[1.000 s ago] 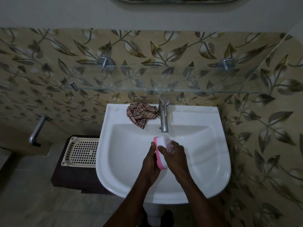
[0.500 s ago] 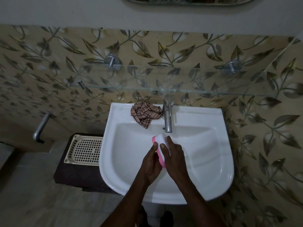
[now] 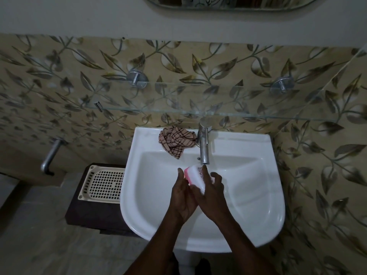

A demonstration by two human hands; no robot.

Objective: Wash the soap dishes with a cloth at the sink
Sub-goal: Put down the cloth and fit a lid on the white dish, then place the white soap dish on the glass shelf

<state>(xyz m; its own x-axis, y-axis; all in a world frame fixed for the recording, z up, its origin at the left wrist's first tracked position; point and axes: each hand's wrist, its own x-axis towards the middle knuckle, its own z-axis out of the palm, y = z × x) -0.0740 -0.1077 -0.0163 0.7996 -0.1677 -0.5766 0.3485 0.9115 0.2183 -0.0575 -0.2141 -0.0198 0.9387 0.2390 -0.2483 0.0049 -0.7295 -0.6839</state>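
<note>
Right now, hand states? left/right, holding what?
Left hand: closed on the pink-and-white soap dish.
Right hand: closed on the same soap dish, fingers over its top.

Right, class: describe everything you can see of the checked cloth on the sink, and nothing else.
The crumpled pinkish-brown cloth with dark grid lines looks like soft woven fabric. It lies bunched in folds on the back ledge of the white ceramic sink, just left of the upright steel tap, which its right edge meets or nearly meets. One corner droops over the ledge towards the basin. Neither hand touches it. Whether it is wet cannot be told.
</note>
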